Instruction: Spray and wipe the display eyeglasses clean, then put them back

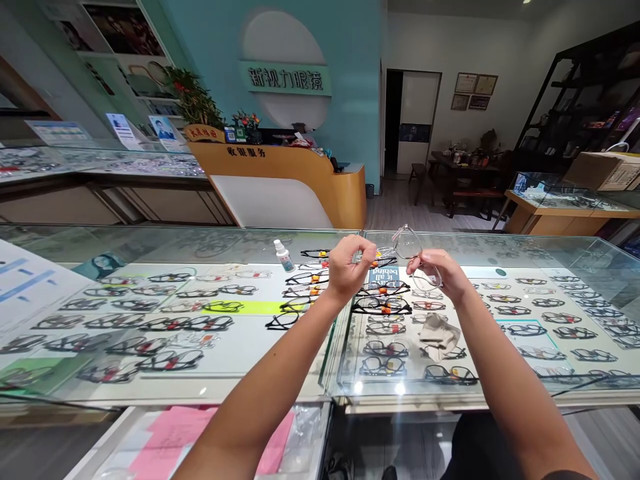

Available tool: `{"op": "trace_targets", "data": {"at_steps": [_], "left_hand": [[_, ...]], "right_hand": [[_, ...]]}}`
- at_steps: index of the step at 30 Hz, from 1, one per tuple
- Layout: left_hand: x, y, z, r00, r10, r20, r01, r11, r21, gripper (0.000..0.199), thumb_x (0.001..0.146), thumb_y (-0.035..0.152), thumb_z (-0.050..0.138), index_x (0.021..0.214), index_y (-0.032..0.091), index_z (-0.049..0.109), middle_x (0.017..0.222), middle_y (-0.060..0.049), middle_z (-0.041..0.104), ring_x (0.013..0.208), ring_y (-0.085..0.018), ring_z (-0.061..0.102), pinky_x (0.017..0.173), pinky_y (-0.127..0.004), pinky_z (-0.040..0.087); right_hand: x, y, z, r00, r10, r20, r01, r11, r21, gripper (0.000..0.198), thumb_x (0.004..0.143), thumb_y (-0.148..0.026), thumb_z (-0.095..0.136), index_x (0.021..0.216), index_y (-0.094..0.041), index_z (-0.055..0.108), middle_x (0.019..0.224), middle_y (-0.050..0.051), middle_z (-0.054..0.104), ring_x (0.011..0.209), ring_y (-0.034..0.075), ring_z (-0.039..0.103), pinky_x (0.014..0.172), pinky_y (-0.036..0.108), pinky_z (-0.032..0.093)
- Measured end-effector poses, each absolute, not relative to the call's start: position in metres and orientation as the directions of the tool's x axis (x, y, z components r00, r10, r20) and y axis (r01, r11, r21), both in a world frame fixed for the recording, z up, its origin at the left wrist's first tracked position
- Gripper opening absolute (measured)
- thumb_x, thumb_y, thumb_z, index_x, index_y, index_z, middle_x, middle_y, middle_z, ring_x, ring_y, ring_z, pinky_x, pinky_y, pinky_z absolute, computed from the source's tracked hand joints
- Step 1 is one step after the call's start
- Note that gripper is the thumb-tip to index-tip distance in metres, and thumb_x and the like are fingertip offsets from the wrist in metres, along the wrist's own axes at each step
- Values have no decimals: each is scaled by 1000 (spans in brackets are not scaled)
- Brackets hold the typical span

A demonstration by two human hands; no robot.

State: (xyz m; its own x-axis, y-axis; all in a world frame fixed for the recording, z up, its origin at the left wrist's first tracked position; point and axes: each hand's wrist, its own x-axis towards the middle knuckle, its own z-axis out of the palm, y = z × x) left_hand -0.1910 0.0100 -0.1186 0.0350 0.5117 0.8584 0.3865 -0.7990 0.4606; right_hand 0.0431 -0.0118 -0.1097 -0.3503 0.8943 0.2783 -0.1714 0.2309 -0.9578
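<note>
Nearest, pink paper [167,437] lies in an open drawer [98,443]. Beyond, a crumpled beige cloth [439,337] rests on the glass display counter [165,399]. Above the counter, the right hand [443,270] pinches clear-lensed eyeglasses [407,244]; the left hand [349,265] curls nearby, its grip on anything impossible to tell. Farther, a white bottle [283,257] stands.

A teal wall [355,87] backs an orange-brown counter [285,170], the grey floor [390,207] beyond seemingly wood-planked.

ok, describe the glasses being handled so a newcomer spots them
Find the glass display counter nearest the camera. Above its right section, the right hand holds thin-rimmed glasses. Unlike the frames laid out below, this pair is held up in the air.
</note>
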Motion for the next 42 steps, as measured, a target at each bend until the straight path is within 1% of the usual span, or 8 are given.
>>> {"op": "trace_targets", "data": {"at_steps": [2, 4, 6, 14, 21, 24, 29, 42], "left_hand": [[-191, 9, -116, 151, 397, 905, 389, -866, 314, 42, 90, 62, 72, 98, 20, 69, 109, -11, 80, 104, -25, 72, 95, -42, 55], [-190, 8, -114, 269, 308, 912, 376, -906, 195, 69, 82, 66, 81, 130, 19, 65, 138, -17, 73, 127, -31, 67, 109, -49, 53], [-188, 7, -114, 332, 257, 908, 366, -922, 127, 79, 83, 64, 83, 145, 20, 59, 142, -17, 71, 131, -31, 66, 113, -51, 52], [-191, 3, -105, 369, 242, 897, 355, -929, 105, 71, 85, 55, 86, 142, 20, 63, 130, -16, 76, 119, -29, 74, 102, -45, 61], [-198, -5, -27, 337, 157, 928, 362, -932, 26, 70, 82, 60, 86, 135, 18, 67, 125, -14, 76, 115, -26, 73, 102, -45, 62], [-199, -14, 2, 234, 180, 956, 415, -907, 69, 69, 79, 63, 88, 129, 20, 69, 127, -13, 75, 121, -28, 71, 107, -46, 60], [-197, -26, 8, -57, 214, 975, 338, -915, 221, 66, 79, 54, 91, 132, 23, 66, 129, -11, 74, 122, -27, 72, 103, -41, 61], [-185, -35, -9, -204, 431, 879, 333, -814, 476, 63, 78, 53, 93, 128, 24, 69, 116, -8, 76, 109, -25, 74, 91, -39, 64]], "right_hand": [[45, -13, -109, -433, 864, 257, -149, 213, -966, 36, 81, -53, 78, 71, -18, 82, 72, 6, 77, 76, 21, 69, 82, 35, 51], [46, -14, -107, -503, 831, 237, -126, 202, -971, 36, 82, -53, 78, 71, -19, 83, 73, 7, 78, 77, 21, 69, 84, 36, 51], [47, -16, -105, -537, 813, 227, -98, 207, -973, 36, 83, -53, 77, 71, -19, 84, 75, 7, 79, 78, 22, 70, 86, 36, 51], [47, -21, -83, -580, 774, 254, -50, 277, -960, 39, 86, -54, 75, 71, -19, 83, 71, 6, 78, 74, 21, 69, 83, 36, 53], [49, -34, 6, -607, 706, 365, 90, 517, -851, 50, 94, -65, 68, 76, -21, 84, 76, 5, 80, 76, 21, 70, 83, 37, 54], [52, -47, 29, -381, 730, 567, 105, 644, -758, 57, 98, -73, 57, 91, -24, 85, 85, 5, 80, 82, 21, 72, 89, 39, 55], [43, -64, 17, -87, 508, 857, 196, 852, -485, 51, 90, -66, 75, 129, -33, 73, 104, 3, 72, 99, 24, 69, 106, 46, 52], [25, -62, -5, 54, 531, 845, 350, 783, -514, 50, 90, -53, 81, 132, -33, 64, 106, 4, 68, 99, 24, 66, 94, 45, 56]]}}
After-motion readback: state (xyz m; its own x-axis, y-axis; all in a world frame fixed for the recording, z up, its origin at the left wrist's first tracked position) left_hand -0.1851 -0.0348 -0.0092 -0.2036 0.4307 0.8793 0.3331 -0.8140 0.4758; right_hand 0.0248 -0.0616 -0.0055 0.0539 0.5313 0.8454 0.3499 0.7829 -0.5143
